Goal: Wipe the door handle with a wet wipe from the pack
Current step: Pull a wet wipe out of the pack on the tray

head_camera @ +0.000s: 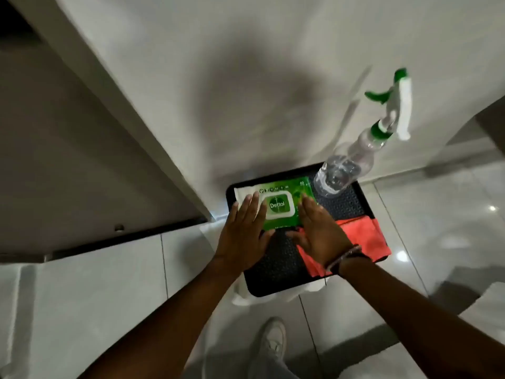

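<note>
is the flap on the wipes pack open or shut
Shut: the white-rimmed flap lies flat on the green wipes pack, no wipe sticking out, with the left hand and right hand resting either side.

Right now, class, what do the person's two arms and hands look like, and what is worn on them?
Both forearms are bare, with no sleeves or gloves. The left hand wears nothing visible. The right hand has a thin beaded bracelet beside a dark band at the wrist.

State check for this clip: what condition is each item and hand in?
Wet wipe pack: flip lid closed, flat on tray.
Spray bottle: upright, part-filled.
Red cloth: folded on tray.
Black tray: holds all three.
Left hand: open, on pack.
Right hand: open, on pack.
</note>
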